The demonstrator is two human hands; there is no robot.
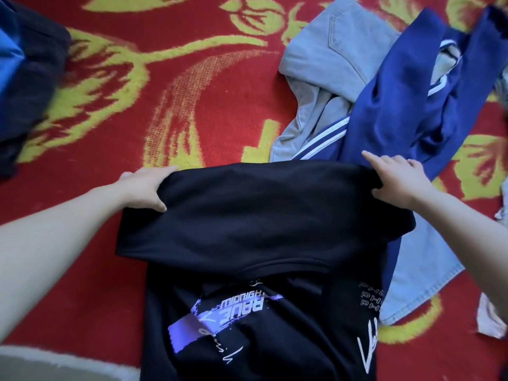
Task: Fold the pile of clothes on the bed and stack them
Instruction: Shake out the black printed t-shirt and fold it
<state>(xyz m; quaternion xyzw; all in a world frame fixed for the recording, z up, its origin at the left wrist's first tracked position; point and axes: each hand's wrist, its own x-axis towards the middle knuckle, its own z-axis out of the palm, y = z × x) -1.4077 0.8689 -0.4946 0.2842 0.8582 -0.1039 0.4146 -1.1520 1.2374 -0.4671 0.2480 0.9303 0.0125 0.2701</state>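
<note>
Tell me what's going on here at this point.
A person is folding a black T-shirt on a red and yellow blanket. The left hand and the right hand each grip a corner of the fold, which is doubled over toward the printed part. Beyond it, a blue jacket and pale grey clothes lie unfolded. Dark clothes sit at the far left.

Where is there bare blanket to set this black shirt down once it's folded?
Bare red-and-yellow floral blanket lies beyond the left hand gripping the black printed T-shirt, between the dark clothes pile at far left and the pale grey-blue garment. The right side is crowded: blue white-striped jacket and light denim by the right hand.
</note>
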